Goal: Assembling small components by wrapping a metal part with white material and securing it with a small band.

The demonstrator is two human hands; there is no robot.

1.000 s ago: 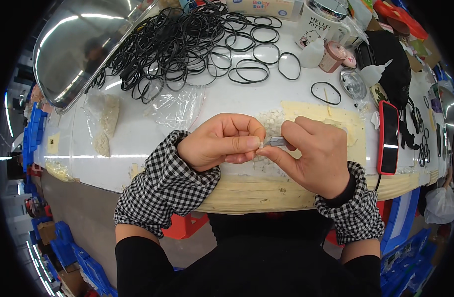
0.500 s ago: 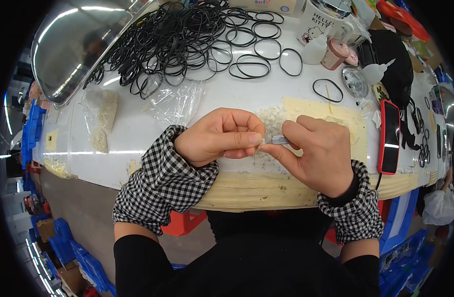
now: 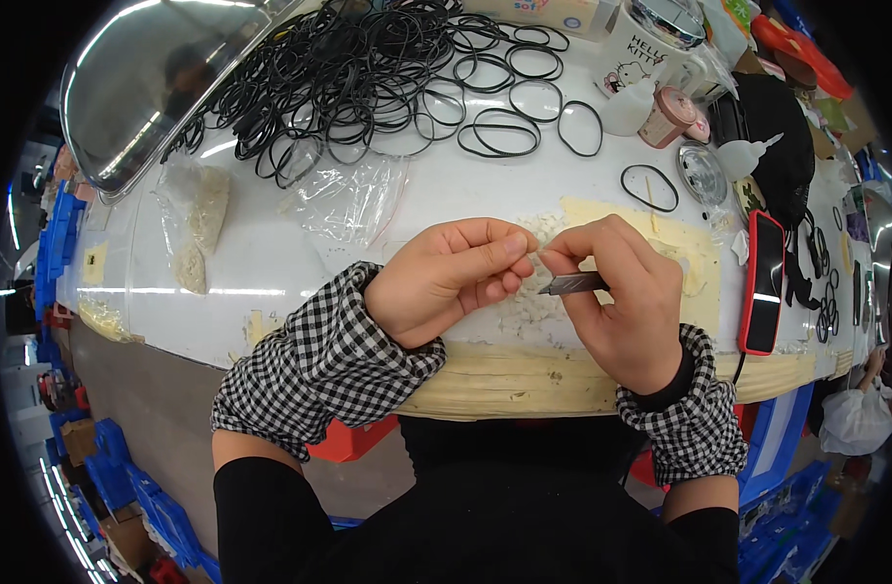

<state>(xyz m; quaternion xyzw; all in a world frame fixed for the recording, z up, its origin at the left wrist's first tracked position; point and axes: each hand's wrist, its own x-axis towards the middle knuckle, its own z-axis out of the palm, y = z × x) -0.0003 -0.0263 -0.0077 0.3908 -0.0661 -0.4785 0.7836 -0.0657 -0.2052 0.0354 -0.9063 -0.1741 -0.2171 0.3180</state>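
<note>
My left hand (image 3: pixel 457 273) hovers over the white table near its front edge, thumb and forefinger pinched. Whatever lies between those fingertips is too small to make out. Close beside it, my right hand (image 3: pixel 623 292) is closed round a craft knife (image 3: pixel 574 283), the pointed blade directed left. The right thumb and forefinger also reach toward the left fingertips. Beneath both hands lies a scatter of small whitish pieces (image 3: pixel 533 310), partly hidden by them. A yellowish sheet (image 3: pixel 697 241) is spread under and beyond the right hand.
A heap of black rubber rings (image 3: pixel 339 83) covers the back left, with loose rings around it. Clear plastic bags (image 3: pixel 353 200) and a bag of pale pieces (image 3: pixel 207 209) lie left. A red-edged phone (image 3: pixel 762 282), a squeeze bottle (image 3: pixel 629 105) and a mug (image 3: pixel 633 54) stand right.
The knife has turned in my right hand and its dark blade now points left, lower than the fingertips. My left hand has shifted slightly right, its lower fingers loosened.
</note>
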